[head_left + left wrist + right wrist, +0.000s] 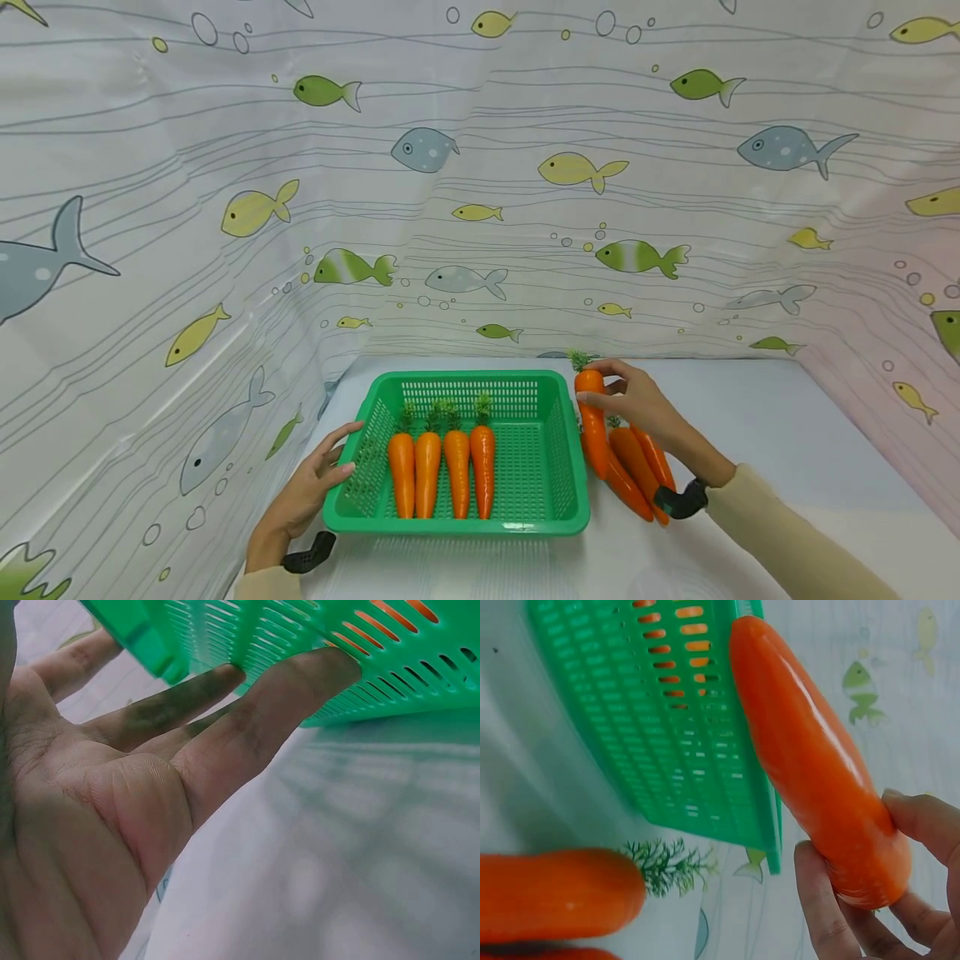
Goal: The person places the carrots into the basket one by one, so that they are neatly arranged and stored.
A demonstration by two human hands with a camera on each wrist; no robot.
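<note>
A green plastic basket (pixel 525 527) holds several orange carrots (pixel 427 471) with green tops, lined up side by side in its left and middle part. At the basket's left side, my left hand (pixel 311 479) touches the slatted wall with loosely extended fingers; the left wrist view shows the fingertips against that wall (pixel 382 652). My right hand (pixel 630 400) pinches a carrot (pixel 817 765) near its thick top end, thumb on one side and fingers on the other. That carrot is held up beside the basket's right rim, its tip angled down and overlapping the rim in the right wrist view.
Several more carrots (pixel 633 467) lie together on the white table (pixel 810 467), right of the basket and beneath my right hand. A fish-patterned sheet (pixel 480 275) stands behind the table and along both sides.
</note>
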